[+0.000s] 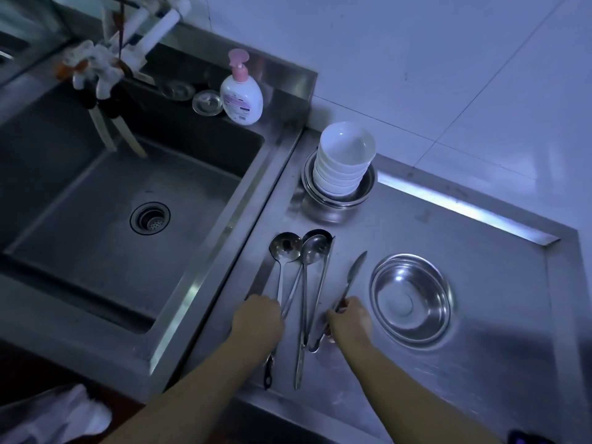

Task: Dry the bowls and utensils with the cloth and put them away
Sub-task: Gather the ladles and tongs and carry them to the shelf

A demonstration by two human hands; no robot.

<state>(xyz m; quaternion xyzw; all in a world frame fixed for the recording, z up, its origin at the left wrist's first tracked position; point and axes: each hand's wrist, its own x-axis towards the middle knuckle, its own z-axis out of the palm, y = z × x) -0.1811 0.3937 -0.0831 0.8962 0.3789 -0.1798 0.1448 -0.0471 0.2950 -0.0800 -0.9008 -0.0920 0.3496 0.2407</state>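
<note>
On the steel counter (480, 283) several long steel utensils lie side by side: a ladle (285, 248), a big spoon (312, 251) and tongs (323, 277). My left hand (258, 318) lies over the ladle and spoon handles, fingers curled on them. My right hand (349, 318) pinches the handle of a table knife (354, 274), whose blade points away from me. A single steel bowl (411, 299) sits right of the knife. Further back, a stack of white bowls (344, 158) stands inside stacked steel bowls (336, 200). No cloth is visible on the counter.
A deep steel sink (128, 203) with a drain fills the left. A soap pump bottle (242, 91) and two round strainer lids (207, 102) stand on its back ledge. A rag hangs from the tap (93, 68). Tiled wall (448, 75) behind the counter.
</note>
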